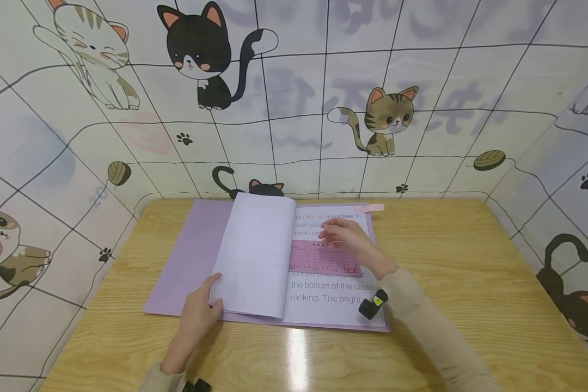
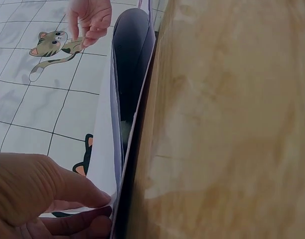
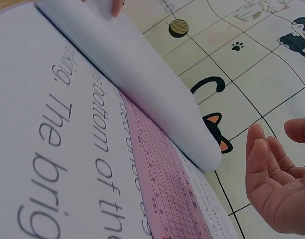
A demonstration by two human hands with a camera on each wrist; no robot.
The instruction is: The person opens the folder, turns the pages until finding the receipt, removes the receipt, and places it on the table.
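Observation:
An open purple-covered book (image 1: pixel 183 261) lies on the table, its printed right page (image 1: pixel 328 316) carrying large English text. Across that page lies a pink slip (image 3: pixel 165 174) printed with a grid. A blank white leaf (image 1: pixel 255 256) bulges over to the left. On this leaf's left edge rests my left hand (image 1: pixel 199 310); its thumb and fingers touch the paper in the left wrist view. My right hand (image 1: pixel 350 245) hovers over the slip with loosely bent fingers and nothing between them, as the right wrist view (image 3: pixel 282 184) shows.
A pale pink tab (image 1: pixel 369 208) sticks out at the book's top right. The wooden table (image 1: pixel 451 261) extends on both sides. Behind it and at the sides stand white gridded panels (image 1: pixel 294 141) with cartoon cats. A black wrist strap (image 1: pixel 372 305) sits at the right sleeve.

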